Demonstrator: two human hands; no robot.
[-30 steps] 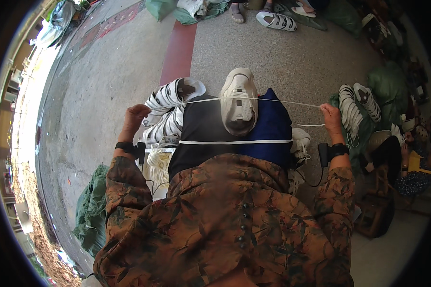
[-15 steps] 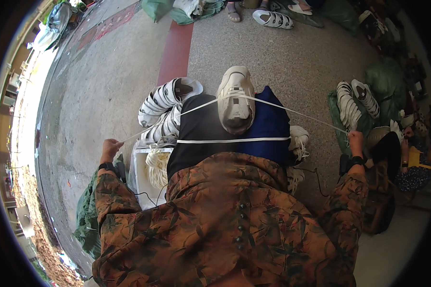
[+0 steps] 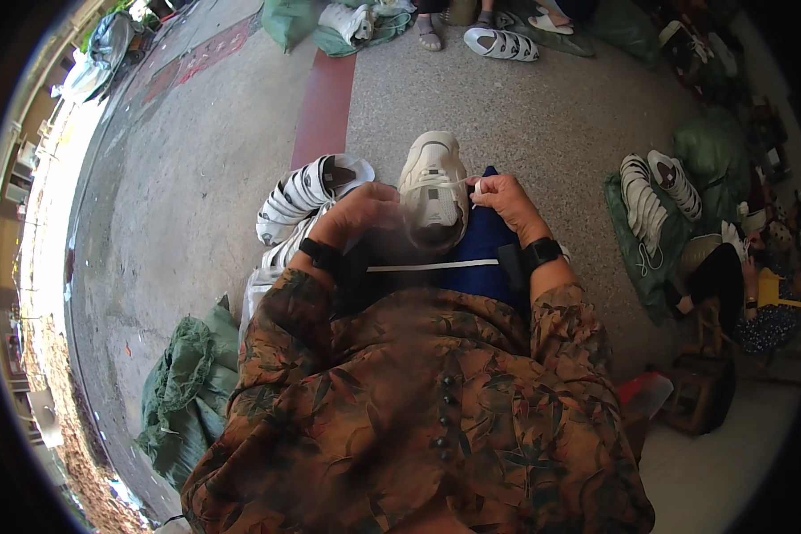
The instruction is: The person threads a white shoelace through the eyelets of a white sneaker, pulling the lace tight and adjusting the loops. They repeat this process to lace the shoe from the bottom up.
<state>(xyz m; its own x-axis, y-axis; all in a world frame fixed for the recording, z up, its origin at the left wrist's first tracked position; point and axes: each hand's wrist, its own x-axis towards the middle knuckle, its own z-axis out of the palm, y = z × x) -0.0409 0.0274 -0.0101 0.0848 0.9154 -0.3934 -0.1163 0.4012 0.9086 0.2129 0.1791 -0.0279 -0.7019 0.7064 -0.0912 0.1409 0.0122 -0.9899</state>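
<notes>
A cream sneaker (image 3: 436,182) rests on my lap, toe away from me, across the black and dark blue cloth over my thighs. At its right side my right hand (image 3: 505,203) is closed in a pinch on a white shoelace (image 3: 458,182), which runs to the shoe's lacing; a short white bit shows below the fingers. My left hand (image 3: 369,209) is against the shoe's left side, its fingers curled and slightly blurred; what they hold is hidden. A white band (image 3: 432,266) lies across my lap below the shoe.
White stacked shoes (image 3: 298,196) stand left of my lap, beside a green sack (image 3: 187,383). Several more lie on green sacking (image 3: 627,240) at the right, near a seated person (image 3: 765,311). Across the floor are another person's feet, a white stack (image 3: 501,44) and a green bag (image 3: 289,22).
Both hands have come inward from wide apart to the sides of the sneaker. The lace, stretched out to both sides before, is no longer pulled wide. My left forearm now covers the white box.
</notes>
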